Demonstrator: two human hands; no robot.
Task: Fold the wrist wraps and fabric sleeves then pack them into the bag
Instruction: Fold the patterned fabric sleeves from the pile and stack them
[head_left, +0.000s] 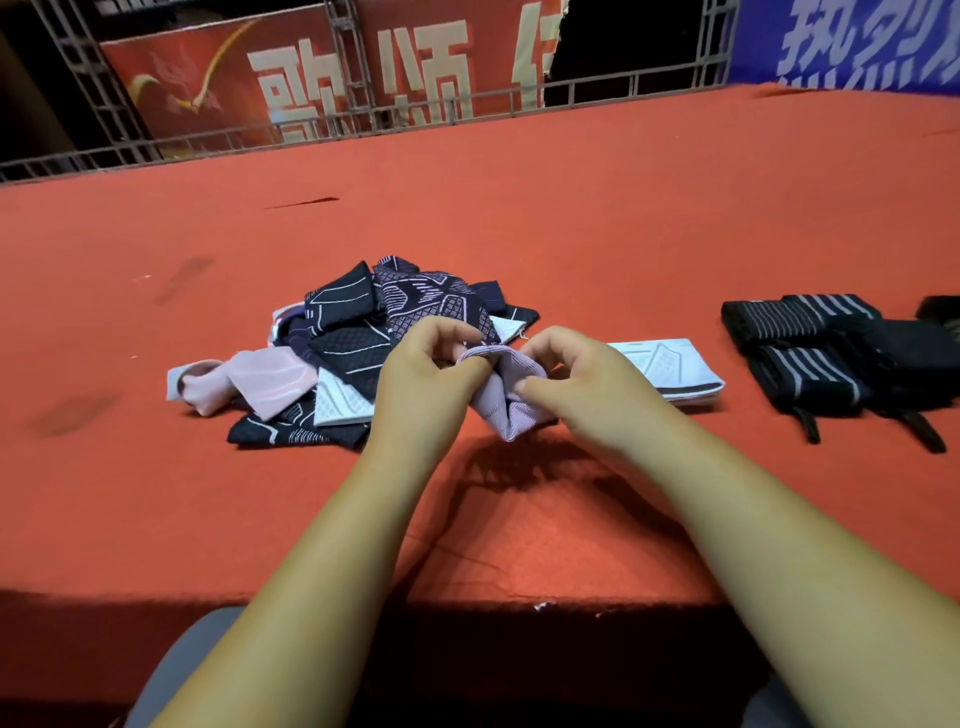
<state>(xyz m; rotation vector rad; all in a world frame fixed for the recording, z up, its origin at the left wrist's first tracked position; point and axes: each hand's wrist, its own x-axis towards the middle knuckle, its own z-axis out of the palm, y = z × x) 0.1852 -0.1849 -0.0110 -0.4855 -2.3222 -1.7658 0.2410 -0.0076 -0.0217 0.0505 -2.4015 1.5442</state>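
Gripping: lilac sleeve (511, 395) is pinched by left hand (431, 369) and right hand (582, 384), lifted just in front of the unfolded pile (343, 343). Risk: stretchy fabric may be let slip, so the fold could be skewed.

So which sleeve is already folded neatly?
The white sleeve lying flat alone; the pile is jumbled, and the left hand and right hand hold the lilac sleeve.

A red felt table (571, 208) meets a metal truss (363, 111). Behind hang a red banner (218, 88), perhaps torn, and a blue banner (857, 41).
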